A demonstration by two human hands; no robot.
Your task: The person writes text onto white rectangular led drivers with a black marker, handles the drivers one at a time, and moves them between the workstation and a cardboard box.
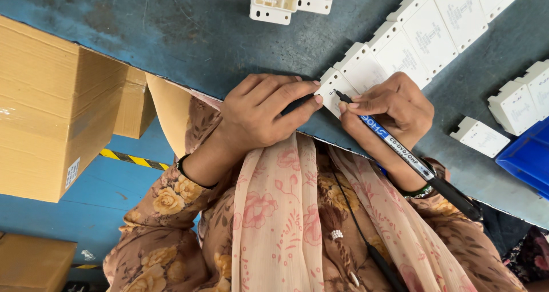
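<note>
At the bench's (pixel 189 40) near edge, the left hand (pixel 257 112) pins the end white plastic module (pixel 333 86) of a row, the right hand (pixel 392 106) at three o'clock pinching a black marker (pixel 409 157); it looks light, rigid, best held by its sides.

I am seeing bare blue-grey worktop (pixel 189 34) lying open beyond my left hand (pixel 260 114). A diagonal row of white plastic boxes (pixel 412 40) is blocking the way beyond my right hand (pixel 394 106), a blue plastic bin (pixel 529 157) is crowding the right edge, and a brown cardboard carton (pixel 51 109) is closing off the near edge.
</note>
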